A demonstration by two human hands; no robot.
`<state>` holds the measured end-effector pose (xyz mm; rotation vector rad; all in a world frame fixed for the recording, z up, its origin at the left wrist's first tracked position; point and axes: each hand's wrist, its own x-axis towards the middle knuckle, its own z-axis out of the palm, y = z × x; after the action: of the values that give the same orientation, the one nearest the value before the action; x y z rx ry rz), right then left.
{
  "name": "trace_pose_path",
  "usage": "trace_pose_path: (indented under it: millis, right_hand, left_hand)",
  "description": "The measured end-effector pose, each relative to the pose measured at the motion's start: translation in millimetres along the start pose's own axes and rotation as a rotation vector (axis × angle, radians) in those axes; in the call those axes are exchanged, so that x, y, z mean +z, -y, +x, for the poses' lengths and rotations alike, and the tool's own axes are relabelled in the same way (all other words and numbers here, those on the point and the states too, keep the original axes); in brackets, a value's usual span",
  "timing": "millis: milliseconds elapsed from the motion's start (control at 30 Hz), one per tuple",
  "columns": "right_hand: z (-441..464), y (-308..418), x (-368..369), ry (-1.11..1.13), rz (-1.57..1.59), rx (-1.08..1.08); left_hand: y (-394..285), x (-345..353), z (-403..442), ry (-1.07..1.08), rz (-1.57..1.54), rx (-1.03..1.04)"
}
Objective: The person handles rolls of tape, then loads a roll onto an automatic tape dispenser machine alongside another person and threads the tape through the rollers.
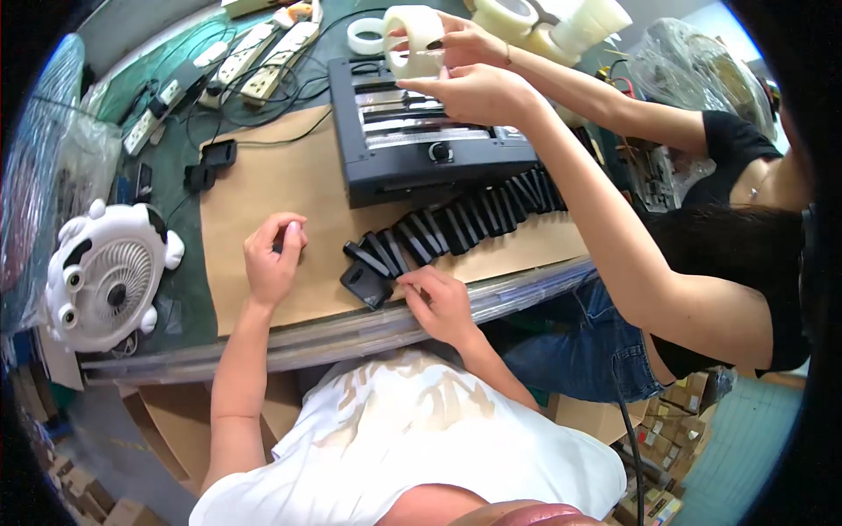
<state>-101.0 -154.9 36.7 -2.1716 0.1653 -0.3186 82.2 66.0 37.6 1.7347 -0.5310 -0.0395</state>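
White T-shirt with a tan print [421,430], worn by the person, fills the foreground. At far left stands a white, animal-shaped plastic fan [110,280]. Next, over a brown paper sheet [263,184], the left hand [274,257] hangs with fingers loosely curled, nothing visible in them. To its right, a flat black rectangular case [367,287] lies near the paper's front edge. Right hand [438,302] reaches just beside it, fingertips at the near end of a leaning row of slim black cases [456,226]; whether they grip one, I cannot tell. These cases look light, stiff and slightly slippery, probably best pinched by their long edges. Farther right, a co-worker's hands [491,92] hold a wide translucent tape roll [427,44].
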Motion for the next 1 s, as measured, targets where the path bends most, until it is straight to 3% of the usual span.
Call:
trace_pose_path:
  millis: [700, 1000]
  right_hand:
    - [4.6, 0.2, 0.6, 0.052, -0.043, -0.015]
    - [5.7, -0.3, 2.0, 0.057, -0.053, -0.024]
  left_hand:
    - [-8.4, 0.9, -2.0, 0.003, 0.069, 0.054]
    - [-14.7, -2.5, -2.1, -0.024, 0.093, -0.012]
